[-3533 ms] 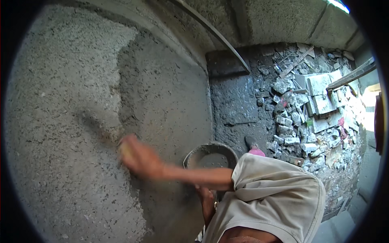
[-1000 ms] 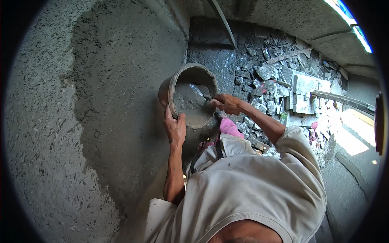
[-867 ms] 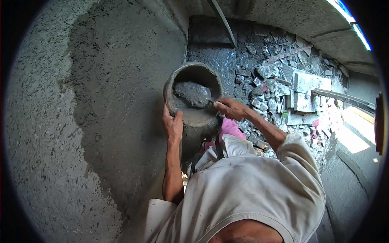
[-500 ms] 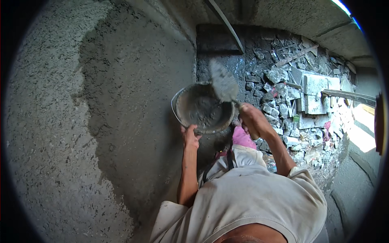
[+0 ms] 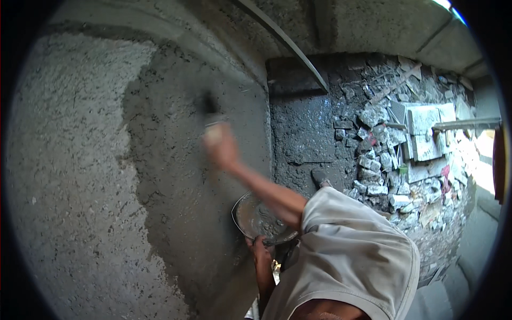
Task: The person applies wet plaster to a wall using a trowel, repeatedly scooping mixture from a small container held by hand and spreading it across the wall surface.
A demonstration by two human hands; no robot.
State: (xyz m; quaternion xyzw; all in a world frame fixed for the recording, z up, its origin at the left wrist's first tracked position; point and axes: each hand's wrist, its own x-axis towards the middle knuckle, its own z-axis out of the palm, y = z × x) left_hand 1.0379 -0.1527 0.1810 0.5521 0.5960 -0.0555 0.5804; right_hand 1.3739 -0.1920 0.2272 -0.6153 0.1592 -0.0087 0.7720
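Half-rendered wall across the whole left side, pale and pitted at the outer edge, darker and smoother toward the corner. Nearest, a beige short-sleeved shirt, softly creased over a torso bent forward. Just ahead of it, the left hand, fingers curled over the near rim of a round mortar bucket, probably to steady it close to body and wall. Inside, wet grey mortar, thick and lumpy; at the side, a thin wire bail, outside the rim, presumably leaving the mouth free. Stretched above the bucket, the right forearm, partly hiding the opening. Beyond, the right hand, clenched around the handle of a trowel (too blurred for exact finger positions), dark blade pointing up the wall, likely at arm's length for reach. Cannot tell whether touching the surface or just off it. Around it, fresh render, damp, with a ragged border against the coarse pale coat. Farther, past the corner, a dark shoe on wet, gritty ground; then broken masonry, angular and dusty, with flat pale slabs among it. Behind, a long narrow strip, apparently leaned near the grey rear wall.
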